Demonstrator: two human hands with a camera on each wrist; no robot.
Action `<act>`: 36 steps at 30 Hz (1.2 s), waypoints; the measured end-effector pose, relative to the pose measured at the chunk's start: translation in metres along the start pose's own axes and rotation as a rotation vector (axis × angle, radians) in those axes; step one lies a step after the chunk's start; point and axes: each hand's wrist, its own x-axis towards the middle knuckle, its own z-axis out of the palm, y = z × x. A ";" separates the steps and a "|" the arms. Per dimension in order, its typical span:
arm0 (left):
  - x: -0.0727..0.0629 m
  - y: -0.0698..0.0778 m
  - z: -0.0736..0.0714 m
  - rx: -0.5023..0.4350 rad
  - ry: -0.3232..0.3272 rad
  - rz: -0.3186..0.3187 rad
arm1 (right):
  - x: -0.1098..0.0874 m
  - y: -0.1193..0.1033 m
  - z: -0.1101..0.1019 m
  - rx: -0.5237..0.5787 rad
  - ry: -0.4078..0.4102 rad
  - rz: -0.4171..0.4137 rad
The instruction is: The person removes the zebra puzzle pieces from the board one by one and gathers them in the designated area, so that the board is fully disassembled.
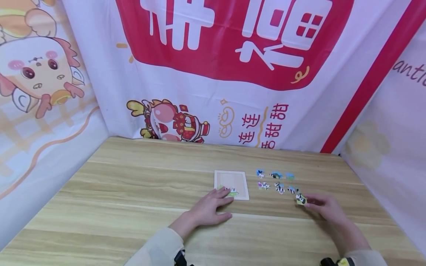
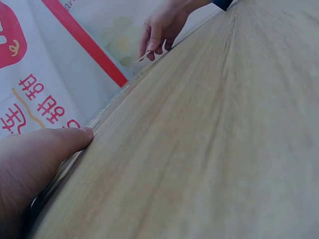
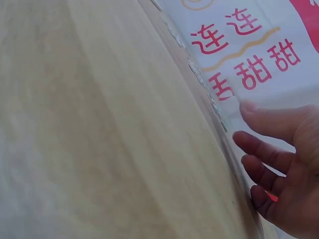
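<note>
Currently, a panda-printed piece (image 1: 300, 200) is pinched between the thumb and fingers of the right hand (image 1: 327, 211), above the wooden table (image 1: 133, 184). Its free side is pointed leftward in the head view, away from the fingertips; how its long axis runs cannot be told. Near it, six loose pieces (image 1: 279, 188) are laid in two rows, lying between it and a shallow tray (image 1: 247, 188). Along the tray's near side, a green-edged piece (image 1: 233, 194) is partly covered by the left hand (image 1: 209, 209), its fingers spread, nothing gripped. Behind, a printed cloth (image 1: 206, 85) is hung.
</note>
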 end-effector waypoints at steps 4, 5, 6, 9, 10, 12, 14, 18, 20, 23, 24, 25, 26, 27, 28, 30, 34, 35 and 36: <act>0.000 0.000 0.001 0.002 0.002 0.002 | -0.002 0.005 0.003 -0.004 -0.005 0.012; -0.001 0.000 0.001 0.000 0.004 0.003 | -0.002 0.006 0.003 -0.009 0.000 0.006; -0.001 0.000 0.001 -0.002 0.004 0.002 | -0.003 0.007 0.004 -0.013 0.005 0.001; 0.000 0.000 0.001 -0.008 0.008 -0.001 | -0.003 0.008 0.005 -0.020 0.016 -0.010; 0.000 0.000 0.001 -0.009 0.007 -0.002 | -0.003 0.008 0.005 -0.023 0.016 -0.015; 0.000 0.000 0.001 -0.008 0.009 -0.004 | -0.003 0.008 0.006 -0.031 0.011 -0.011; 0.000 0.000 0.001 -0.009 0.009 -0.005 | -0.003 0.008 0.007 -0.039 0.005 -0.003; 0.000 0.001 0.001 -0.011 0.007 -0.009 | -0.003 0.009 0.009 -0.057 0.003 -0.012; 0.000 0.001 0.001 -0.007 0.006 -0.009 | -0.004 0.009 0.009 -0.067 0.001 -0.021; 0.000 0.000 0.001 -0.006 0.000 -0.014 | -0.004 0.009 0.010 -0.074 -0.009 -0.007; 0.000 0.000 0.002 -0.005 0.001 -0.015 | -0.003 0.009 0.009 -0.076 -0.018 0.003; 0.000 0.000 0.002 -0.004 0.001 -0.015 | -0.003 0.009 0.009 -0.076 -0.021 0.006; 0.000 0.000 0.001 -0.006 -0.001 -0.018 | -0.003 0.009 0.009 -0.076 -0.026 0.009; 0.000 0.000 0.002 -0.005 -0.001 -0.019 | -0.003 0.009 0.009 -0.078 -0.031 0.018; 0.000 0.000 0.002 -0.003 0.000 -0.019 | -0.003 0.009 0.009 -0.079 -0.035 0.020; 0.000 0.000 0.002 -0.001 0.000 -0.019 | -0.004 0.009 0.009 -0.081 -0.036 0.014; 0.000 0.000 0.002 0.003 0.003 -0.017 | -0.004 0.010 0.009 -0.085 -0.034 0.004; 0.000 0.000 0.002 0.005 0.003 -0.015 | -0.004 0.010 0.009 -0.086 -0.033 0.011; 0.000 0.000 0.002 0.006 0.005 -0.013 | -0.003 0.010 0.009 -0.084 -0.035 0.021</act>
